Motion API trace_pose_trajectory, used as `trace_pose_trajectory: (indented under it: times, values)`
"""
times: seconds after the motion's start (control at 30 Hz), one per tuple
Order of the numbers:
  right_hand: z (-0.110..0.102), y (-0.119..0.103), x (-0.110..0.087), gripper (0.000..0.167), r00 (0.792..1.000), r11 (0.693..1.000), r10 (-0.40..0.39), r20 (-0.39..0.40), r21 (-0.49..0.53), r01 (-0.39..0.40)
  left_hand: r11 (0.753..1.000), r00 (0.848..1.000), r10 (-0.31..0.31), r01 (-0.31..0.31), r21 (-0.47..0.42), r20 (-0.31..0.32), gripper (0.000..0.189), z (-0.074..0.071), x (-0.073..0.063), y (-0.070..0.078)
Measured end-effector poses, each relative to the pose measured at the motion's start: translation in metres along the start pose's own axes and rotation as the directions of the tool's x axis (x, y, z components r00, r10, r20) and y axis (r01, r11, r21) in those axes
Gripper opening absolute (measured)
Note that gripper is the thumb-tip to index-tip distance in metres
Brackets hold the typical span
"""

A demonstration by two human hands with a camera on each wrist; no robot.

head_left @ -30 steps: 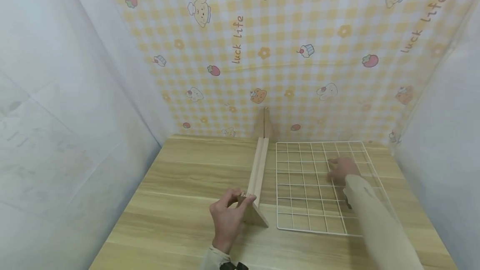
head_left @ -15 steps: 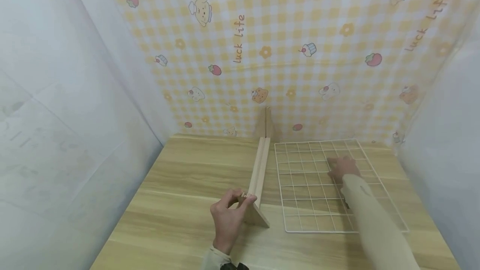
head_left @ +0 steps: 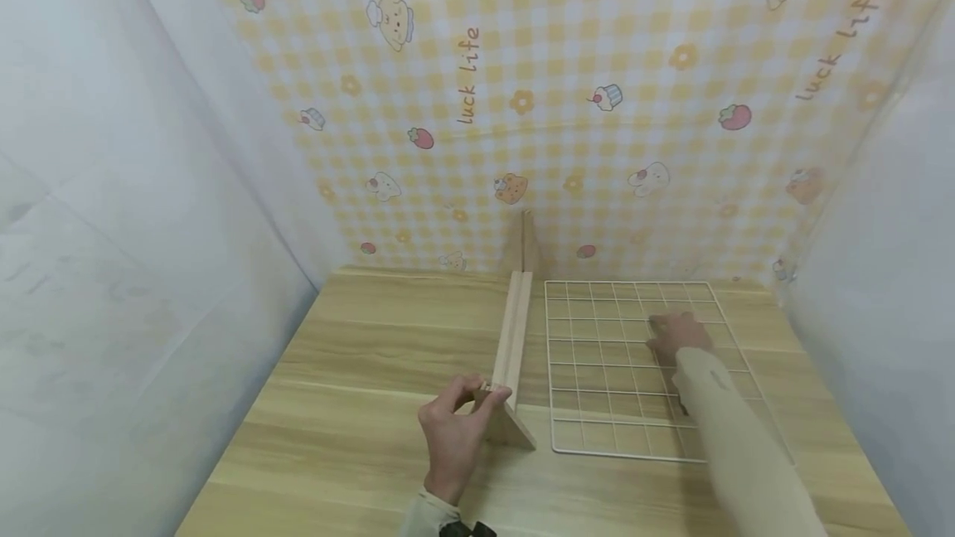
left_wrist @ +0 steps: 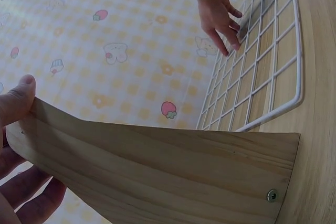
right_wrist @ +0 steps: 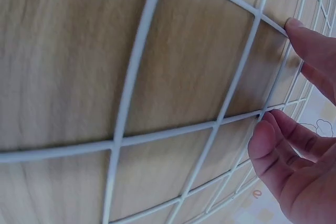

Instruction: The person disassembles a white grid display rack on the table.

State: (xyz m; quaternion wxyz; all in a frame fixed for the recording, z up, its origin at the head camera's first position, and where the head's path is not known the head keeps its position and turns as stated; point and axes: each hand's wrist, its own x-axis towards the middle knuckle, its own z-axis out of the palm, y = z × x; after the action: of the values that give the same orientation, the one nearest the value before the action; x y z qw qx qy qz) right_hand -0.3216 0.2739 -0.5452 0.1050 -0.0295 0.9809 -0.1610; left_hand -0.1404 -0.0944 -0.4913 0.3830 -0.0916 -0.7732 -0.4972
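My left hand (head_left: 453, 437) pinches the near end board (left_wrist: 157, 166) of a wooden stand at its narrow top, thumb on one side and fingers on the other. A grooved wooden bar (head_left: 513, 338) runs from this board back to a second end board (head_left: 525, 243) by the wall. A bolt head (left_wrist: 272, 195) shows near the board's lower corner in the left wrist view. To the right lies a white wire grid panel (head_left: 612, 392). My right hand (head_left: 681, 336) grips its wires near the far right part; in the right wrist view, thumb and fingertips (right_wrist: 262, 137) curl at separate wires.
A wood-grain table (head_left: 336, 437) bears everything. Behind it hangs a yellow checked cloth (head_left: 567, 139) with printed figures; white sheets (head_left: 186, 214) close off both sides. The grid's left edge runs close beside the stand.
The grid panel's near edge swung right, then back left, with my right hand on it. My left hand stays on the stand's near board. The head view shifted slightly.
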Motion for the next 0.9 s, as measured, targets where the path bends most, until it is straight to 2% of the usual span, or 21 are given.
trace_pose_trajectory:
  times: [0.27,0.43,0.6,0.77,0.9]
  values:
    - [0.002,0.001,-0.013,0.061,1.0,0.999,0.005,-0.01,0.032,-0.005,1.0,1.0,0.018,-0.017,-0.013,0.005,0.024,0.005,0.0,0.001]
    - [0.007,0.001,-0.016,0.062,0.999,0.995,0.043,0.003,0.088,-0.043,1.0,1.0,-0.018,0.018,0.009,0.005,0.024,0.006,0.001,0.005]
    - [0.012,0.001,-0.018,0.064,0.997,0.993,0.07,0.021,0.097,-0.071,0.999,0.999,-0.037,0.037,0.025,0.007,0.024,0.006,0.001,0.006]
    - [0.018,0.0,-0.018,0.065,0.997,0.992,0.079,0.022,0.101,-0.081,1.0,1.0,-0.02,0.019,0.024,0.007,0.025,0.006,-0.001,0.003]
    - [0.022,-0.002,-0.017,0.064,0.997,0.993,0.075,0.012,0.093,-0.076,1.0,1.0,0.022,-0.022,0.021,-0.006,0.026,0.005,-0.004,0.001]
